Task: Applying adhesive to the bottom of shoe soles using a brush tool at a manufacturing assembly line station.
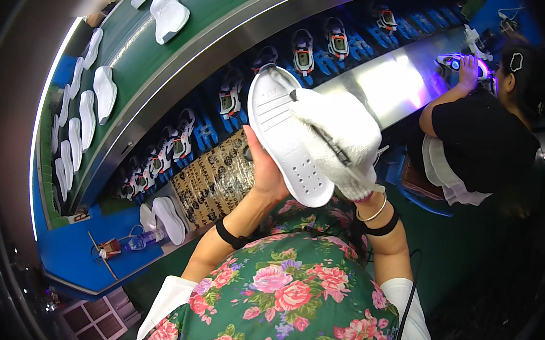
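Note:
A white shoe sole (pixel 277 115) with grooves across it and a group of small holes near its lower end is held up in front of me. My left hand (pixel 266 169) grips its left edge, thumb along the side. My right hand (pixel 340 134), in a white knitted glove, is closed over the sole's right part and hides it. A small dark tip (pixel 294 95) shows at the glove's upper left, against the sole; I cannot make out what it belongs to.
Several white soles (pixel 104 94) lie on the green conveyor belt (pixel 202 8) at left. Sneakers (pixel 303 53) stand on blue racks beneath it. Another sole (pixel 169 220) and a bottle (pixel 141 241) rest on the blue table (pixel 77 253). A co-worker (pixel 477 123) sits at right, handling a shoe.

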`<state>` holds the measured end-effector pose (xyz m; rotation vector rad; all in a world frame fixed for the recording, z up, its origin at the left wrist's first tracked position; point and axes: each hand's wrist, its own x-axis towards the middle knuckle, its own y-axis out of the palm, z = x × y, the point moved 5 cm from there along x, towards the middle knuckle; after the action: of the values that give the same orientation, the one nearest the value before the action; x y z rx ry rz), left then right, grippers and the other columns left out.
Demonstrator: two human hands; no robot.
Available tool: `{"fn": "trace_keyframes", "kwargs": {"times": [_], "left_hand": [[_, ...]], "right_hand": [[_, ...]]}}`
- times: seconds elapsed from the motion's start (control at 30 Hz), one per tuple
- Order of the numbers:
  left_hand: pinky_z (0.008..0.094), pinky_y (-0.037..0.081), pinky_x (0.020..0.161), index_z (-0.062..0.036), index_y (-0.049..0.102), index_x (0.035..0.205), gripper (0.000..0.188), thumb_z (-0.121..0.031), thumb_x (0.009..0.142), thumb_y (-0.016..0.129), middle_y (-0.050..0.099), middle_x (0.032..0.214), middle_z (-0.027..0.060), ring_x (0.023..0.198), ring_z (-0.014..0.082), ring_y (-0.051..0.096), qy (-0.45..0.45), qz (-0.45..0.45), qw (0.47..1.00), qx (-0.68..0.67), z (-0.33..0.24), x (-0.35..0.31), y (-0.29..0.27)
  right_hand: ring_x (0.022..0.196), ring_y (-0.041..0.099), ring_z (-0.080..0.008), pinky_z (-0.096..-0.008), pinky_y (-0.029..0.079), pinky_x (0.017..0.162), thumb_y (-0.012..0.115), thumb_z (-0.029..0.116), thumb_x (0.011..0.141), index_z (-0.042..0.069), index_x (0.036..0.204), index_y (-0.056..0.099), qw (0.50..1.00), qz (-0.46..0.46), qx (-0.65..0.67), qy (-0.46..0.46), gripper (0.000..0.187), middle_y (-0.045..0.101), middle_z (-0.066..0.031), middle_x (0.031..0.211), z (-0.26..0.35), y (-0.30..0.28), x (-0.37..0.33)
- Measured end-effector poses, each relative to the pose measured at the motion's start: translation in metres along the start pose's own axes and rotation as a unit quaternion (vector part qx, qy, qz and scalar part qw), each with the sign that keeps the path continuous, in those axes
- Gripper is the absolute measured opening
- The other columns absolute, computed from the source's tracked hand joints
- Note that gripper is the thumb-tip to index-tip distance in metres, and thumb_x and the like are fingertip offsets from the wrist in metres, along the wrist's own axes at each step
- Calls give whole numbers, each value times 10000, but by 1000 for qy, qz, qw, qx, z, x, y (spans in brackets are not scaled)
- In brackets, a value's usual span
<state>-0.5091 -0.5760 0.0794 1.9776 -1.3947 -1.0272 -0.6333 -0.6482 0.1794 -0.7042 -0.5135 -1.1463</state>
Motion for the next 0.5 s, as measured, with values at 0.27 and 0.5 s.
{"fn": "trace_keyframes", "kwargs": {"times": [0.27,0.5], "left_hand": [[421,387,1126,-113,315,1531,934,-812,917,234,465,1481,103,1320,275,488,14,-29,998,57,3,-7,-16],[414,377,1137,-119,336,1526,895,-786,934,265,455,1492,102,1332,267,479,-10,21,999,37,6,-10,-21]], "right_hand": [[854,725,-226,-337,558,796,761,21,761,77,966,784,997,41,60,11,214,759,-71,972,29,19,-21],[961,723,-266,-384,553,858,755,77,751,30,980,761,997,53,-34,-48,233,750,-149,994,15,15,-28]]}}
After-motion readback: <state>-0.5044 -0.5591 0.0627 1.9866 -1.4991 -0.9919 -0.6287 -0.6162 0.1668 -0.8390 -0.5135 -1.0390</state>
